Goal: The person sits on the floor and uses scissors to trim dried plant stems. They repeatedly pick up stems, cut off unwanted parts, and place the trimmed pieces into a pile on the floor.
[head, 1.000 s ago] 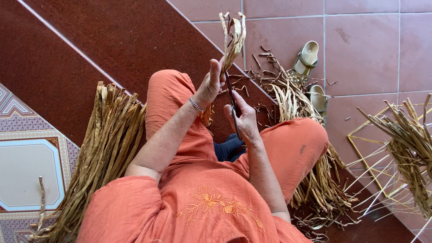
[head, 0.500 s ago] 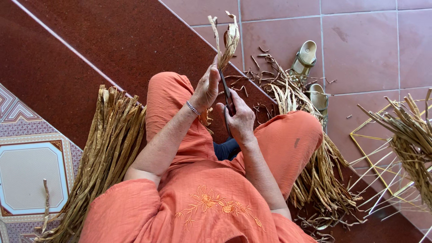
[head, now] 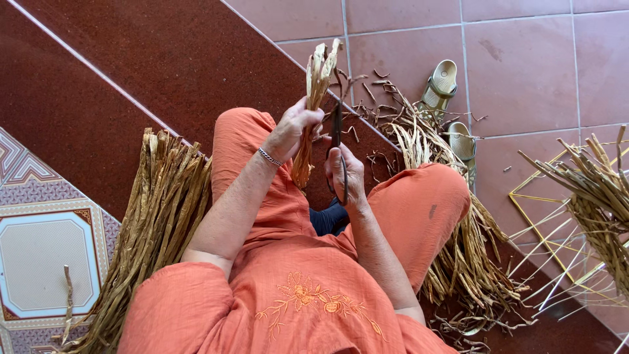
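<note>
Left hand (head: 293, 126): fingers clamped round a small bundle of flat, dry, tan fibre strips (head: 313, 98), held upright in front of the knees, cut tips fanned at the top.
Right hand (head: 345, 172): fingers closed through the loops of dark metal scissors (head: 337, 141), blades pointing up just beside the bundle.
Left heap: one long sheaf of coarse brown strips (head: 154, 226) on the dark red tiled floor (head: 118, 72).
Right heap: loose pale strips and curled offcuts (head: 452, 262).
Sandals: two, pale olive rubber (head: 440, 85).
Far right: one bundle of stiff straw sticks (head: 599, 196).
</note>
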A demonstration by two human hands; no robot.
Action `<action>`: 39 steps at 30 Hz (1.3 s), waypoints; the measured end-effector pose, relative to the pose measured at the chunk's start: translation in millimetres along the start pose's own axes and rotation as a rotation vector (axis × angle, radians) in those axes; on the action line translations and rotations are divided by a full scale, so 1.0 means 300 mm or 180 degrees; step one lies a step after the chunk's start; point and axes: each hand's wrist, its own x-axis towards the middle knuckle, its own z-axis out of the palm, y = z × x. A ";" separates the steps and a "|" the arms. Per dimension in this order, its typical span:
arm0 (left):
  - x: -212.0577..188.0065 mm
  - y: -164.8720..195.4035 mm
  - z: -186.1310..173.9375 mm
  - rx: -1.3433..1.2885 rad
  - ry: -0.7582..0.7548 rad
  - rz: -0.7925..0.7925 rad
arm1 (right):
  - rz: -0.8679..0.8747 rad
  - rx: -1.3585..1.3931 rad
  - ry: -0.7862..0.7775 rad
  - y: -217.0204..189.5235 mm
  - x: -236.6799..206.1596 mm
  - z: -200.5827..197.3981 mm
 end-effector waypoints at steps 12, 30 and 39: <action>-0.051 0.089 0.057 0.0019 -0.0070 -0.0253 | -0.0149 -0.0264 -0.0214 0.034 -0.004 -0.023; -0.152 0.161 0.049 0.0267 -0.0274 -0.0564 | 0.0482 0.0592 0.0135 0.085 -0.008 -0.064; -0.216 0.252 0.055 0.0263 -0.0090 -0.0401 | 0.0935 0.1367 -0.0265 0.146 0.014 -0.014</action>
